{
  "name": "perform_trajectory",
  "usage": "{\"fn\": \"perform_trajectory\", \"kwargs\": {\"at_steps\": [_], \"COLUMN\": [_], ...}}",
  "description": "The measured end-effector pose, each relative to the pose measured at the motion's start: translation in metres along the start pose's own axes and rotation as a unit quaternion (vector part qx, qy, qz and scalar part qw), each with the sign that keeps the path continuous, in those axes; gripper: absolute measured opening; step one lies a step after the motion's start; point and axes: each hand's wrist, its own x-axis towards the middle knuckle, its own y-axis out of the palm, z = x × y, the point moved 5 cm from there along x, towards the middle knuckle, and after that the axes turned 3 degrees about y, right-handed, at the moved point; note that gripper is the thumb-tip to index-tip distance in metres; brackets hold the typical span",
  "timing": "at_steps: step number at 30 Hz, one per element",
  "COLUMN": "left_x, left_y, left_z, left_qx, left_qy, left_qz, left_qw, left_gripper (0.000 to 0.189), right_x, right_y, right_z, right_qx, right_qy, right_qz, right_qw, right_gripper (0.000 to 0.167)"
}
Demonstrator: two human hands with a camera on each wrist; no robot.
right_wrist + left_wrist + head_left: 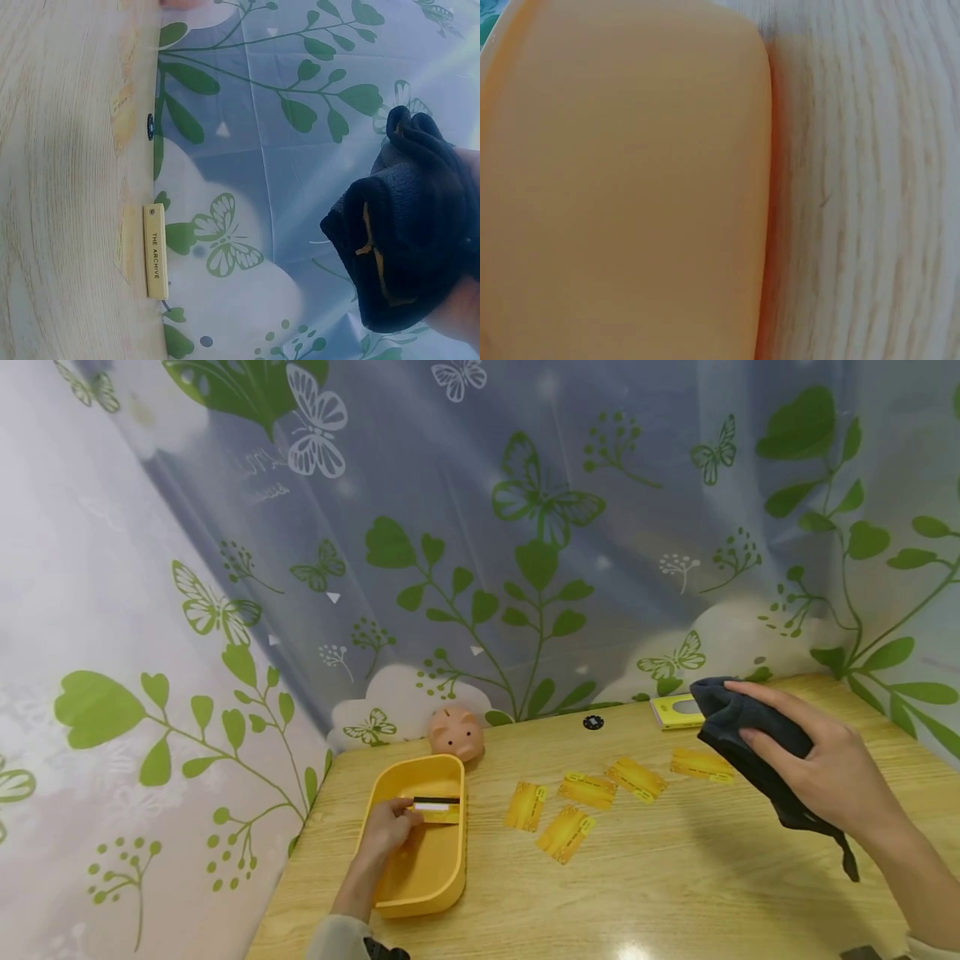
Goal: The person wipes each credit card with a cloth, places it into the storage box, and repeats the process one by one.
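Observation:
My left hand [386, 831] reaches into a yellow tray [459, 881] and pinches the left edge of a card [442, 816] with a black stripe and a white strip. In the left wrist view the tray's wall [630, 180] fills much of the picture; hand and card are hidden there. Raised above the table's right side, my right hand [832, 768] grips a bunched dark cloth [757, 727] with a strip dangling below. The right wrist view shows the cloth's [412, 210] folded layers and dark edging. Several yellow-orange cards [588, 791] lie flat between the hands.
A pink piggy bank [456, 735] stands behind the tray. Toward the back lie a small black disc [593, 722] and a yellow box [675, 712], its side [155, 251] lettered "THE ARCHIVE". A leaf-and-butterfly curtain [480, 527] hangs behind the wooden table [570, 902].

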Motion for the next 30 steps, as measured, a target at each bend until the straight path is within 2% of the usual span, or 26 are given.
{"fn": "perform_trajectory", "kwargs": {"at_steps": [7,15,19,26,30], "left_x": [-0.007,-0.009,-0.010,-0.012,-0.016], "left_y": [-0.002,-0.005,-0.005,-0.005,-0.002], "left_z": [0.002,-0.005,-0.009,-0.025,-0.039], "left_qx": [-0.011,0.044,0.043,0.032,0.013], "left_qy": [-0.014,0.010,0.011,0.055,0.071], "left_qz": [0.013,0.011,0.017,-0.006,-0.002], "left_qw": [0.9998,0.9989,0.9989,0.9979,0.9974], "left_gripper": [0.046,0.045,0.045,0.040,0.038], "right_x": [0.002,0.001,0.001,0.001,0.002], "right_y": [-0.001,-0.001,-0.001,0.000,0.002], "right_z": [0.000,0.001,0.002,0.003,0.004], "right_qx": [0.002,0.007,0.012,0.009,0.013], "right_qy": [0.006,0.005,0.009,0.011,0.010], "right_qz": [0.009,0.004,0.007,-0.001,-0.007], "right_qw": [0.9999,1.0000,0.9999,0.9999,0.9998], "right_gripper": [0.057,0.057,0.056,0.056,0.056]}}
